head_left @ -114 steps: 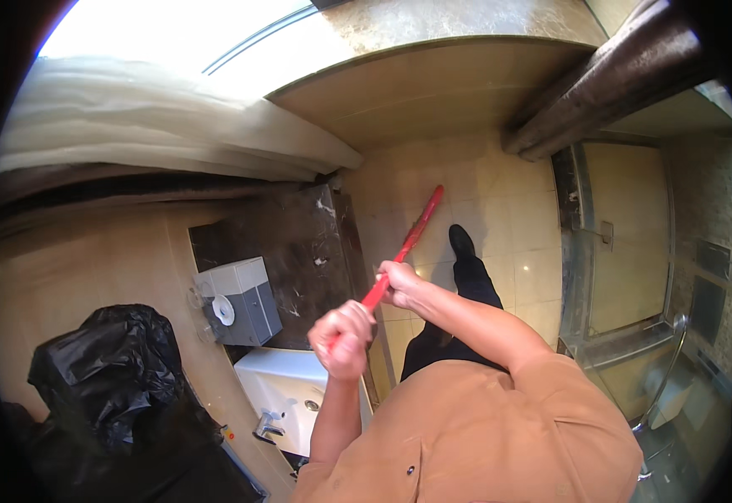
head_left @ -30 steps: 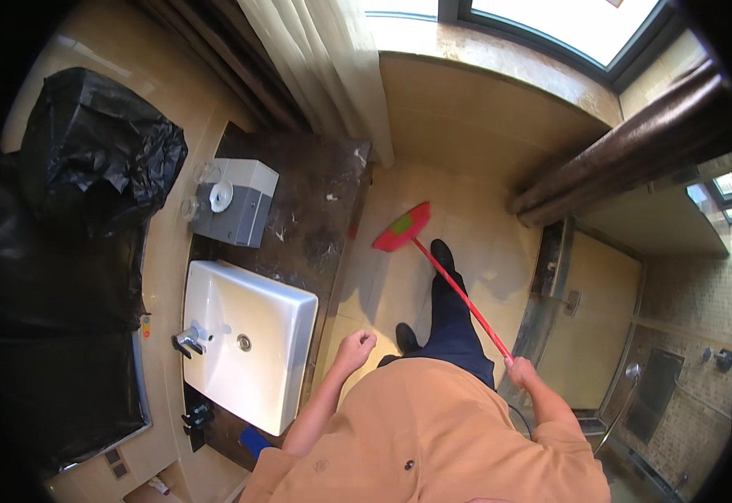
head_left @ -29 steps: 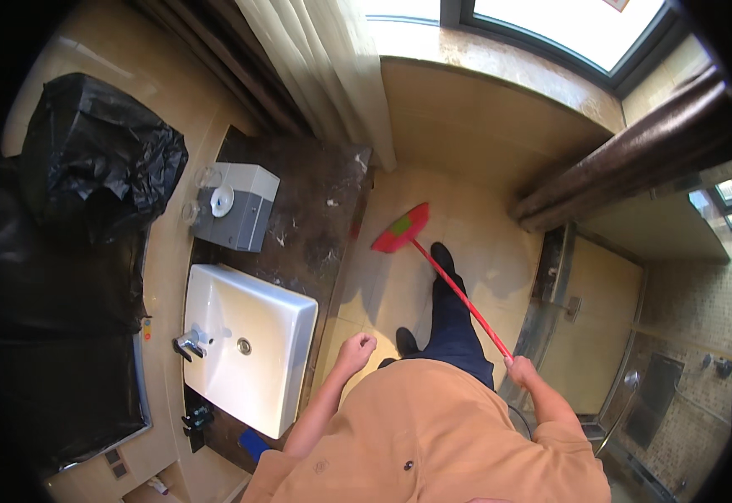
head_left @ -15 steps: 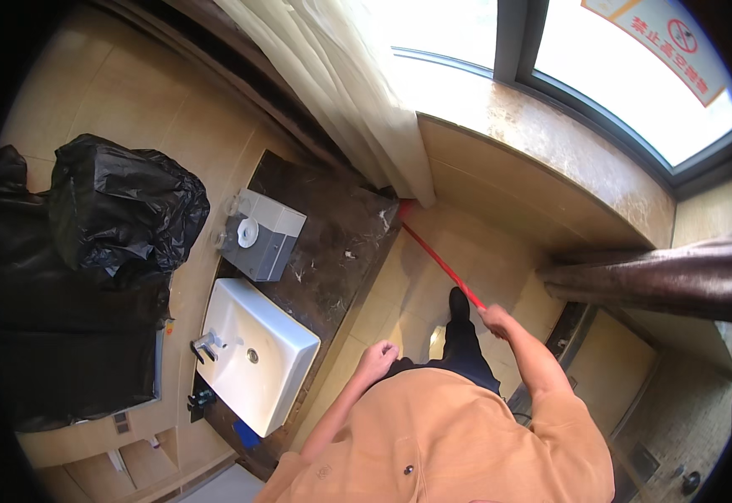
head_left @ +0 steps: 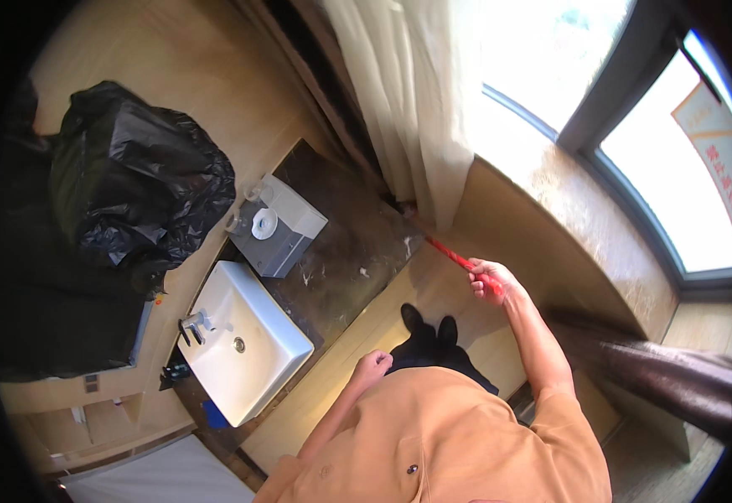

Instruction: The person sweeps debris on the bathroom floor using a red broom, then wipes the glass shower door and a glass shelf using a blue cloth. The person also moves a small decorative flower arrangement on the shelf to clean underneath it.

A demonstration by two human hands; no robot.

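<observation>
My right hand (head_left: 493,282) is wrapped round the end of a long red handle (head_left: 450,251). The handle slants away to the far left, toward the foot of a cream curtain (head_left: 416,109). Whatever is at its far end is hard to make out there, between the curtain and the dark counter. My left hand (head_left: 372,367) hangs near my waist, its fingers loosely curled, and no object shows in it. Below both hands are my dark shoes (head_left: 413,317) on the floor.
A dark marble counter (head_left: 345,251) on the left carries a white sink (head_left: 274,352) and a grey tissue box (head_left: 278,243). Black plastic sheeting (head_left: 148,176) covers something on the wall. To the right are a stone windowsill (head_left: 567,210) and a rolled brown curtain (head_left: 659,373).
My right hand has moved forward and up with the red handle, whose far end is less visible now. Both shoes now show side by side. The view has turned.
</observation>
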